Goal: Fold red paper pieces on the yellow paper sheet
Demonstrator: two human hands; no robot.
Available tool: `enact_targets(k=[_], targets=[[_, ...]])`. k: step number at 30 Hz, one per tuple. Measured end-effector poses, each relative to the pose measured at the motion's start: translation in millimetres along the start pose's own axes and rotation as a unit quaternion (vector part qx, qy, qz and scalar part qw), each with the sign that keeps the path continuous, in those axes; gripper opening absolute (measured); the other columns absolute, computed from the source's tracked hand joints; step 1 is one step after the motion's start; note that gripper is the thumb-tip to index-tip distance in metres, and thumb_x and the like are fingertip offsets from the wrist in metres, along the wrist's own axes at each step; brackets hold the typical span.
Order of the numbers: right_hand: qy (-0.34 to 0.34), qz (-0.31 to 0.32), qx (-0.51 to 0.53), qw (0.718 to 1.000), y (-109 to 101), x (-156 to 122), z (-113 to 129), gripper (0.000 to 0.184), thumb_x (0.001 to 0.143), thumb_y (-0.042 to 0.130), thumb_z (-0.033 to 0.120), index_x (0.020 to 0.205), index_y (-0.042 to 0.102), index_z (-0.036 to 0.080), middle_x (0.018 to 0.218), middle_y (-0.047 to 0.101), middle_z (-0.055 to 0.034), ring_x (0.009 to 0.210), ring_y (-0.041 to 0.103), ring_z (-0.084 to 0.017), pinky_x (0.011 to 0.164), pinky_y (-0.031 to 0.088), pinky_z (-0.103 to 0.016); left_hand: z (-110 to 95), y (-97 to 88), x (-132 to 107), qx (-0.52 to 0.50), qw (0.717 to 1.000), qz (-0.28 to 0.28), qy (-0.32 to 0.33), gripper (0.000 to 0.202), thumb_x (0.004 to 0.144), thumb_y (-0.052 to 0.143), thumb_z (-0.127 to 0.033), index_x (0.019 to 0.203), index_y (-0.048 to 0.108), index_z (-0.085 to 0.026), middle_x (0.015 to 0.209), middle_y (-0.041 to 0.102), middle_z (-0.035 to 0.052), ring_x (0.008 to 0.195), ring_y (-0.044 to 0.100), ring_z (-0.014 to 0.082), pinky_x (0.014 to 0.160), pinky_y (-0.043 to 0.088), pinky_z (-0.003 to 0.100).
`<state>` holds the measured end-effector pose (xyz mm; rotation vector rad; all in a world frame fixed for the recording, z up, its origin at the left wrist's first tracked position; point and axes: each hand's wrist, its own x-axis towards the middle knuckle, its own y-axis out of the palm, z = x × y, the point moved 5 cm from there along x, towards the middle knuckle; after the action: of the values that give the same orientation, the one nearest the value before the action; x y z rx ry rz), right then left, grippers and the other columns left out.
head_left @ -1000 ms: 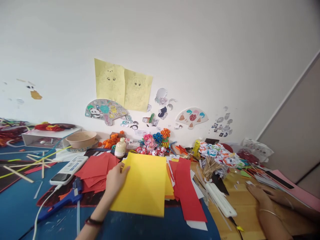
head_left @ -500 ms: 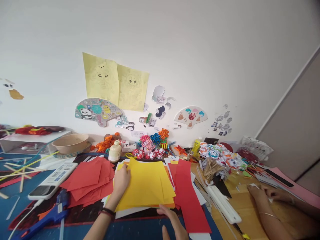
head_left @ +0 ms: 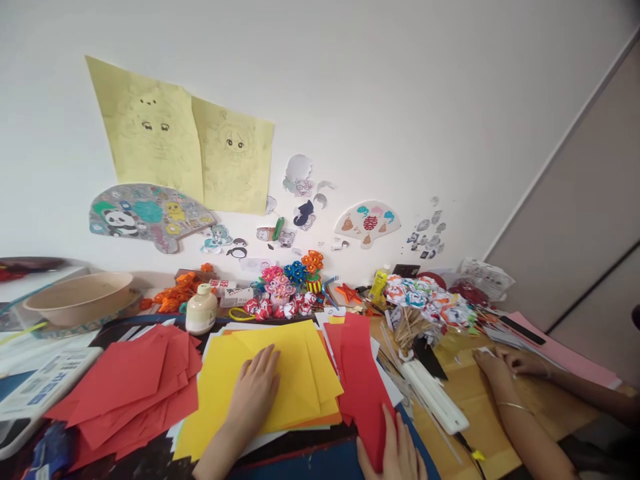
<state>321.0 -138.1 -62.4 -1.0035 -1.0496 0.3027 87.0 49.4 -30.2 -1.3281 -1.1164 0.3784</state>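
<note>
My left hand [head_left: 255, 387] lies flat on a stack of yellow paper [head_left: 295, 360], its fingers stretched out over the top sheet. White and orange sheets peek out beneath the yellow ones. At the lower edge of the view, my right hand [head_left: 393, 447] rests over the near end of a long red paper strip [head_left: 361, 373], thumb and fingers apart. To the left of the yellow stack is a fanned pile of red paper [head_left: 135, 380]. A cream bottle [head_left: 201, 310] stands behind, between the two piles.
At the right, another person's hands [head_left: 495, 370] work over the wooden table with a small white piece. A white power strip [head_left: 437, 393] lies between us. A blue glue gun [head_left: 50, 450], a beige basin [head_left: 80, 300] and paper flowers [head_left: 280, 280] stand around the papers.
My left hand has moved from the yellow stack's left edge onto its top. My right hand has gone right, from the stack's front edge to the red strip. The view has shifted right.
</note>
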Motion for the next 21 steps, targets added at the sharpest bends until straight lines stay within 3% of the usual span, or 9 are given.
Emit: enact_targets(k=[3, 9, 16, 19, 21], targets=[[0.016, -0.002, -0.002, 1.0, 0, 7, -3, 0.066, 0.08, 0.046, 0.048, 0.136, 0.041, 0.014, 0.129, 0.052, -0.02, 0.104, 0.058, -0.037, 0.078, 0.046, -0.047, 4, 9.9, -3, -0.01, 1.0, 0.013, -0.007, 0.04, 0.091, 0.036, -0.022, 0.126, 0.054, -0.017, 0.135, 0.053, 0.0103, 0.124, 0.046, 0.0233, 0.099, 0.036, 0.04], [0.001, 0.0, 0.022, 1.0, -1, 23, -6, 0.06, 0.081, 0.05, 0.041, 0.135, 0.04, 0.019, 0.114, 0.059, -0.0144, 0.095, 0.057, -0.034, 0.076, 0.044, -0.043, 5, 7.7, -5, 0.0, 1.0, 0.005, 0.001, 0.04, 0.092, 0.034, -0.022, 0.126, 0.054, -0.016, 0.135, 0.053, 0.0111, 0.124, 0.046, 0.0245, 0.098, 0.036, 0.041], [-0.027, -0.001, 0.008, 1.0, 7, 43, 19, 0.055, 0.084, 0.048, 0.038, 0.131, 0.046, 0.01, 0.103, 0.058, -0.0181, 0.098, 0.054, -0.035, 0.086, 0.04, -0.046, 2, 5.2, -5, 0.001, 1.0, -0.001, 0.0, 0.04, 0.092, 0.035, -0.02, 0.126, 0.055, -0.017, 0.134, 0.054, 0.0109, 0.123, 0.047, 0.0243, 0.098, 0.037, 0.04], [-0.025, 0.03, 0.015, 0.999, 18, 53, 31, 0.054, 0.087, 0.045, 0.042, 0.127, 0.05, 0.006, 0.112, 0.056, -0.024, 0.108, 0.052, -0.039, 0.09, 0.038, -0.052, 2, 3.0, -5, -0.002, 1.0, 0.008, -0.003, 0.04, 0.092, 0.035, -0.019, 0.126, 0.055, -0.017, 0.135, 0.054, 0.011, 0.124, 0.047, 0.0245, 0.099, 0.037, 0.041], [-0.011, 0.039, 0.052, 0.998, 12, 60, 42, 0.058, 0.088, 0.041, 0.048, 0.125, 0.052, 0.004, 0.122, 0.052, -0.0278, 0.12, 0.044, -0.044, 0.094, 0.033, -0.06, 1, 1.4, -6, -0.005, 1.0, 0.014, -0.007, 0.04, 0.091, 0.035, -0.018, 0.126, 0.055, -0.018, 0.136, 0.053, 0.0109, 0.125, 0.046, 0.0242, 0.099, 0.037, 0.041]])
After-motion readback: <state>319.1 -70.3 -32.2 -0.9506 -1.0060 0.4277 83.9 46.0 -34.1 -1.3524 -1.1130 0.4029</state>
